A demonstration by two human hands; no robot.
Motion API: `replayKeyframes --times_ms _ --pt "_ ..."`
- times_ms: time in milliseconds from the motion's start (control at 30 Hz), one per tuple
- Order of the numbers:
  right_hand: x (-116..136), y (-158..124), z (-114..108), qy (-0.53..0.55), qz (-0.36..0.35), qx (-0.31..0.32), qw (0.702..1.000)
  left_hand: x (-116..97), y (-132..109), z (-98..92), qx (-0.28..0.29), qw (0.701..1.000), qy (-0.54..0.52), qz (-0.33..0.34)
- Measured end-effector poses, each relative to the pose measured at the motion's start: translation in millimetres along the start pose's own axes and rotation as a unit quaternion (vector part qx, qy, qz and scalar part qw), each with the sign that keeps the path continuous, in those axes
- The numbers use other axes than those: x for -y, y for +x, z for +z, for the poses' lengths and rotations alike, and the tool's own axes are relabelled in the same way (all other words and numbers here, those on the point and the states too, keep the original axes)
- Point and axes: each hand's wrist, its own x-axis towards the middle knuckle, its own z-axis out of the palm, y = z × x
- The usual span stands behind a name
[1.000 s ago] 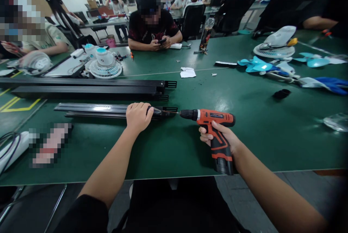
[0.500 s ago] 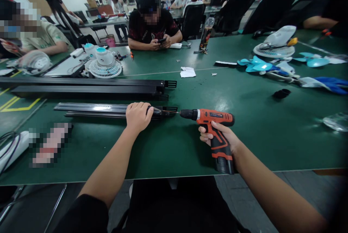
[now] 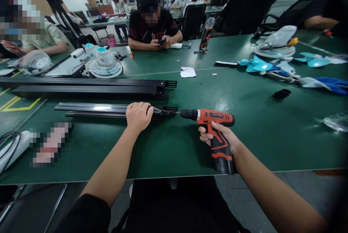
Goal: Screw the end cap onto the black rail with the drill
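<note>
My right hand [image 3: 219, 134] is wrapped round the grip of a red and black cordless drill [image 3: 214, 117], its battery base close to the table's front edge. The drill points left, and its thin bit [image 3: 174, 112] reaches the slotted right end of a black metal bar [image 3: 92, 107]. Over that bar my left hand [image 3: 139, 117] is closed, pressing near its right end. A dark, pointed piece shows beside the left thumb; I cannot make out what it is. A second thin bar lies along the near side of the held one.
Two longer black bars [image 3: 87, 91] lie just beyond. Fan parts [image 3: 105, 64] stand at the far left, and blue fan blades [image 3: 255, 65] at the right. A bottle [image 3: 207, 35], paper scraps [image 3: 188, 72] and a black ring [image 3: 282, 94] are on the green table. A person sits opposite with a phone.
My hands, the drill and the bars look the same. In the background at the upper right, a person in dark clothes has shifted position.
</note>
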Motion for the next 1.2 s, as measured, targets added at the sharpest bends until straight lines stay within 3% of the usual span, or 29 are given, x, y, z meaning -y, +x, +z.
replayKeyframes --times_ms 233,1200 --pt "0.5 -0.8 2.8 -0.015 -0.001 -0.011 1.0 0.4 -1.3 2.0 -0.022 1.0 0.011 0.009" --pt "-0.7 -0.5 1.4 -0.036 -0.011 -0.017 0.999 1.8 -1.5 4.4 -0.025 1.0 0.007 0.006"
